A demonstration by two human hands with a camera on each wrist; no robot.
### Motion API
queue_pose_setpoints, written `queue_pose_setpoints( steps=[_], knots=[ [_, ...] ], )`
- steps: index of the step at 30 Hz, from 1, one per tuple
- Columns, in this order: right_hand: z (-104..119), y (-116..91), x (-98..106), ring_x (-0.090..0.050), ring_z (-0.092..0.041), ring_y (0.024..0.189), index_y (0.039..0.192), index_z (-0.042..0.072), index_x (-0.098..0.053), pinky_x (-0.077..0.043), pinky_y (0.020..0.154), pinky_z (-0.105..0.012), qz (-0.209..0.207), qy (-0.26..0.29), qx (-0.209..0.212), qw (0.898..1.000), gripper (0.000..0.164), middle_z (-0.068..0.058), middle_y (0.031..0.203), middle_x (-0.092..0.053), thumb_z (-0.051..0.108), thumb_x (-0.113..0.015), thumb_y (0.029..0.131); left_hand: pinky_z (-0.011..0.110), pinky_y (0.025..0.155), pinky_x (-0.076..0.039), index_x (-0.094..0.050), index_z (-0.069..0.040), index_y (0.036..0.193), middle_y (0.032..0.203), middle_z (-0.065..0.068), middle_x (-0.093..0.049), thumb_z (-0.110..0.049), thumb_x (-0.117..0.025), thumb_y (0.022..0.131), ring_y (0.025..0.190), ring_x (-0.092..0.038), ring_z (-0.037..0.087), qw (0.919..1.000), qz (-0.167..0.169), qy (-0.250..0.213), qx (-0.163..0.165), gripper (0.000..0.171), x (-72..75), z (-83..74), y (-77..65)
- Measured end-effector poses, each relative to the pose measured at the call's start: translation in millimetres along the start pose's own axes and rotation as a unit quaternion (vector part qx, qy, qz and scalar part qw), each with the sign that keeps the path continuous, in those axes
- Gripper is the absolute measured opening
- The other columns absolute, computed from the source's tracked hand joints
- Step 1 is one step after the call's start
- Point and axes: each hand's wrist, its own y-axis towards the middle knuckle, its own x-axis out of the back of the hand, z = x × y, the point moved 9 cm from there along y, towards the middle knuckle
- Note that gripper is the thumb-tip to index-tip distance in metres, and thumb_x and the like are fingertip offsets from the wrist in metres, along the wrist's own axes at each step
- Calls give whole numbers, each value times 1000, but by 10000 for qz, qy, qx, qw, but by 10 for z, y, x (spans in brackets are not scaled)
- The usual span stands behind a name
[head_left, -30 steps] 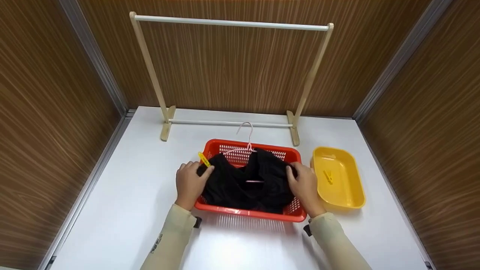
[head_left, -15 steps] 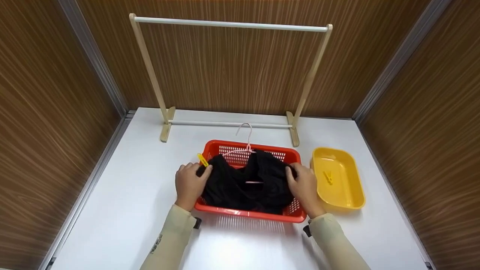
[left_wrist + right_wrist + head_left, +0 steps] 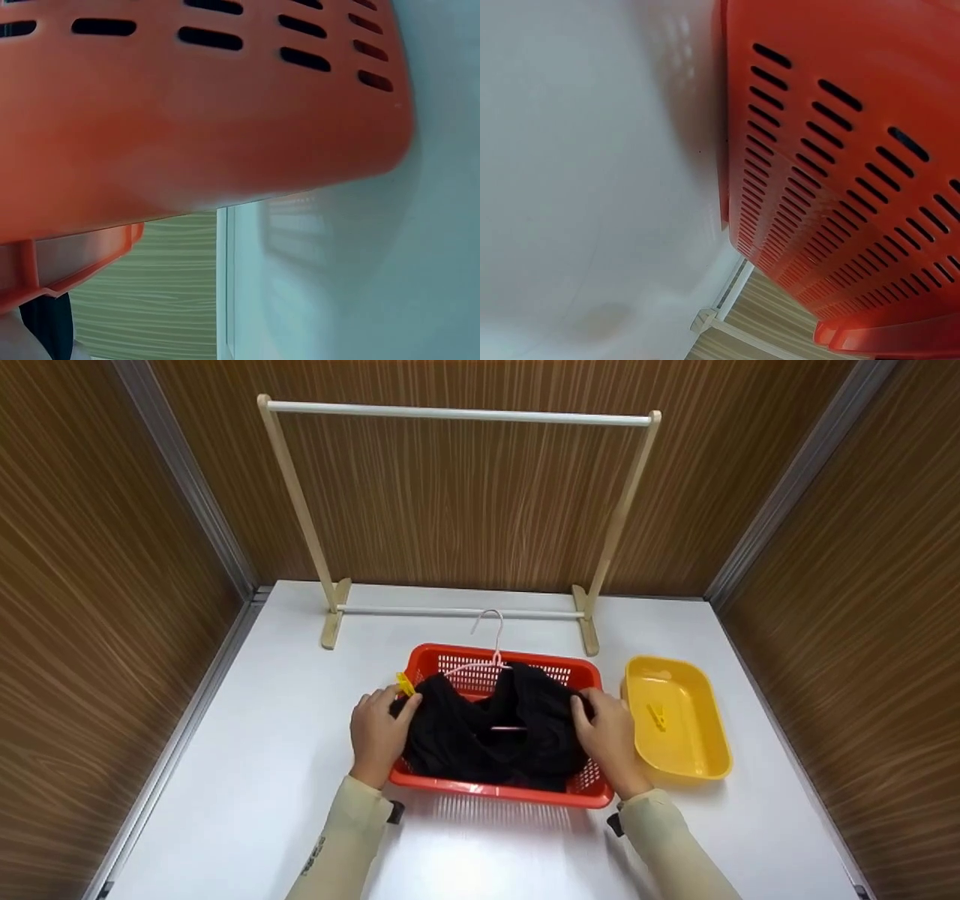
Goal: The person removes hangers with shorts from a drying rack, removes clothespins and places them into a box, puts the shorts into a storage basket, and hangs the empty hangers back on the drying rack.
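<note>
A black garment (image 3: 457, 742) lies over the red basket (image 3: 495, 789) in the head view, with a pink hanger (image 3: 498, 641) inside it. The hanger's hook sticks up past the neck opening, and its lower bar shows through that opening. At the garment's left shoulder my left hand (image 3: 379, 731) pinches the cloth between thumb and fingers. A yellow clothespin (image 3: 405, 684) stands up between that thumb and the fingertips. My right hand (image 3: 609, 735) grips the opposite shoulder. In the left wrist view, a bit of black cloth (image 3: 51, 326) shows below the basket's rim.
To the right stands a yellow tray (image 3: 709, 735) holding another yellow clothespin (image 3: 658, 717). Behind the basket is a wooden rack with a white top bar (image 3: 457, 413) and a lower bar. Wood-grain panels (image 3: 465, 495) enclose the white table (image 3: 225, 750).
The clothespin at my left fingertips has tipped slightly and shows shorter. Both hands keep their hold on the garment. The whole head view has shifted slightly.
</note>
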Motion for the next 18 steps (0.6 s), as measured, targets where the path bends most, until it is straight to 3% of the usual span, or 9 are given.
queue_pose_setpoints(
  steps=[7, 18],
  knots=[
    [4, -11, 2, -69, -38, 79, 93, 5, -72, -48, 78, -53, 62, -100, -46, 9999, 14, -14, 86, -74, 18, -69, 98, 40, 71, -43, -79, -7, 112, 80, 8, -66, -42, -71, 98, 73, -55, 27, 9997, 89, 174, -139, 39, -16, -27, -15],
    [0, -2, 26, -68, -39, 78, 93, 5, -72, -48, 76, -53, -58, -85, -17, 9999, 13, -15, 86, -74, 17, -70, 96, 40, 73, -45, -78, -6, 97, 83, 8, -72, -37, -74, 94, 73, -55, 26, 9999, 35, 123, -55, 32, -8, -28, 5]
  ],
)
